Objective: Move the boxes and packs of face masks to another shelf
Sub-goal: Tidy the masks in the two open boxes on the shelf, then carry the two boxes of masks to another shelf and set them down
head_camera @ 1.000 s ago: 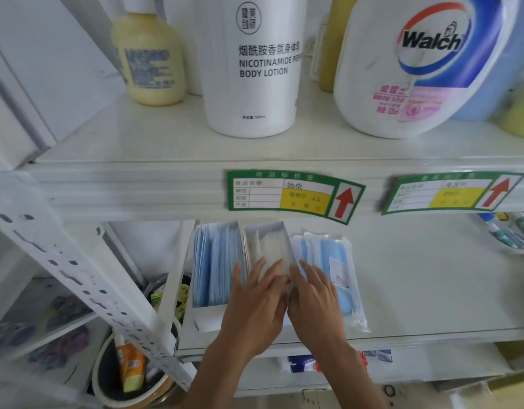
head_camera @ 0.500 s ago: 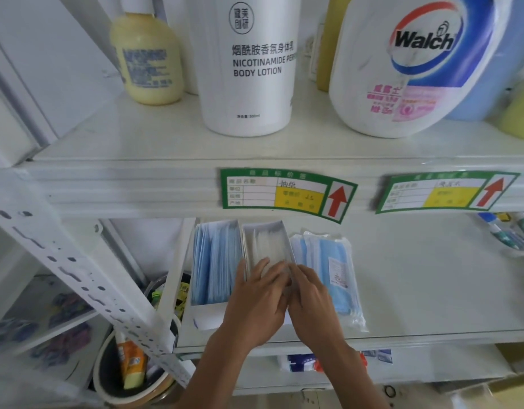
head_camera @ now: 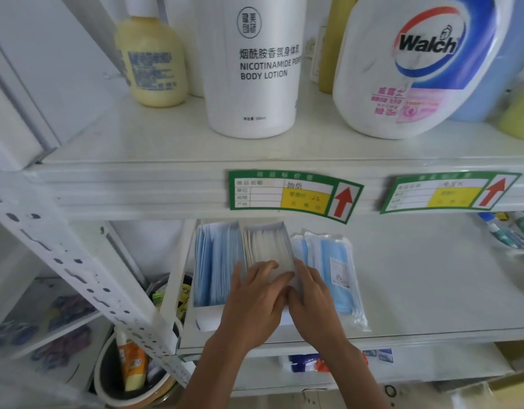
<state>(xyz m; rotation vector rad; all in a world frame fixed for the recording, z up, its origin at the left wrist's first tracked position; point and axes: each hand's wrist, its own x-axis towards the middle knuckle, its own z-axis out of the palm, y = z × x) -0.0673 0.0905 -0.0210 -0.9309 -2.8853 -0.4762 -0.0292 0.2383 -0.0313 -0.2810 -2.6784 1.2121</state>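
On the lower shelf (head_camera: 417,290) stand two open boxes side by side. The left box (head_camera: 216,267) holds blue face masks; the right box (head_camera: 266,243) holds white masks. A clear pack of blue masks (head_camera: 331,270) lies flat just right of them. My left hand (head_camera: 258,299) rests on the front of the white mask box, fingers over its top edge. My right hand (head_camera: 311,293) presses against that box's right side, between it and the pack. Both hands clasp the white mask box.
The upper shelf (head_camera: 136,143) carries a yellow bottle (head_camera: 154,63), a white body lotion bottle (head_camera: 255,66) and a Walch jug (head_camera: 417,63). Green price tags (head_camera: 293,196) sit on its edge. Toothpaste tubes (head_camera: 508,231) lie far right. A bucket (head_camera: 131,376) stands below left.
Both hands have closed in a little tighter around the front of the white mask box. The boxes and the pack have not visibly shifted.
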